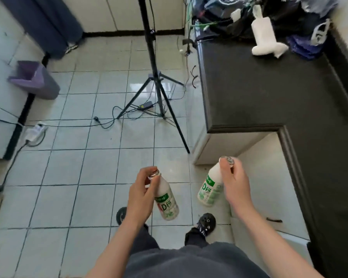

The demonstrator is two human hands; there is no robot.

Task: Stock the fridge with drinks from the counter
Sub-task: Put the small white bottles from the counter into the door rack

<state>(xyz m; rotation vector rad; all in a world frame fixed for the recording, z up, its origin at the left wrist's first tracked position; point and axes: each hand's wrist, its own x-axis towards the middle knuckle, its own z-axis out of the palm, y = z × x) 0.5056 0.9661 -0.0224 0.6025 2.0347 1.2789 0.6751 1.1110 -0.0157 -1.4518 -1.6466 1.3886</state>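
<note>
I hold two white drink bottles with green labels, one in each hand, low over the tiled floor. My left hand (140, 189) grips the neck of the left bottle (167, 203), which hangs tilted. My right hand (236, 187) grips the neck and cap of the right bottle (208, 189), also tilted. The black counter (269, 93) runs along the right side. No fridge shows in this view.
A black tripod (159, 81) with cables stands on the floor ahead. A purple bin (35, 81) sits at the left wall, a power strip (35, 131) below it. White foam pieces (265, 39) and dark bags lie on the counter's far end. My shoes (206, 223) are below.
</note>
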